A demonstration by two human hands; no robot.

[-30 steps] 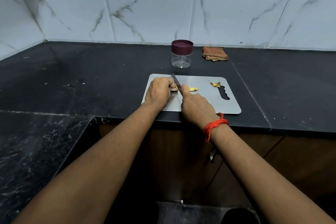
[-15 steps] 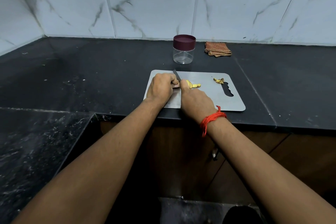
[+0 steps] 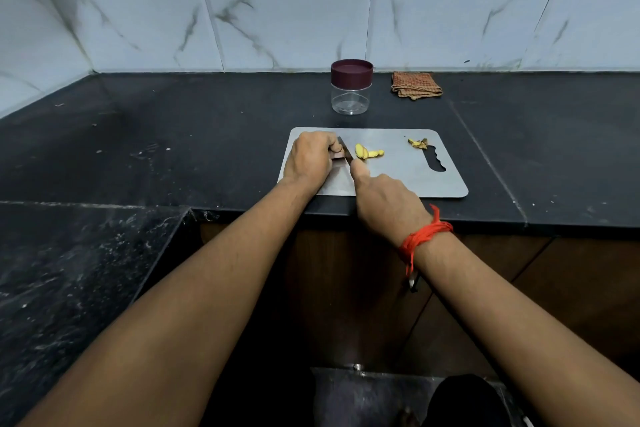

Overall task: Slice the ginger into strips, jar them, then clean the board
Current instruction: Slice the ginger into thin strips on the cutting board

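left hand [image 3: 310,159]: fingers are curling round one ginger piece [image 3: 336,155] | right hand [image 3: 386,206] is gripping one knife [image 3: 345,151] | one steel cutting board [image 3: 398,180] is carrying two or three slices [image 3: 362,151] | one lidded jar [image 3: 351,88] and one folded cloth [image 3: 415,85] are sitting behind

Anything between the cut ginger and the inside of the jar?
Yes: the maroon lid sits closed on the jar, which stands on the counter behind the board. Between the ginger and the jar, only bare board and counter show.

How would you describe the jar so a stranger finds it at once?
On the black counter, behind the steel cutting board, stands a small clear jar. Unlike the folded brown cloth on its right, it has a dark maroon lid.
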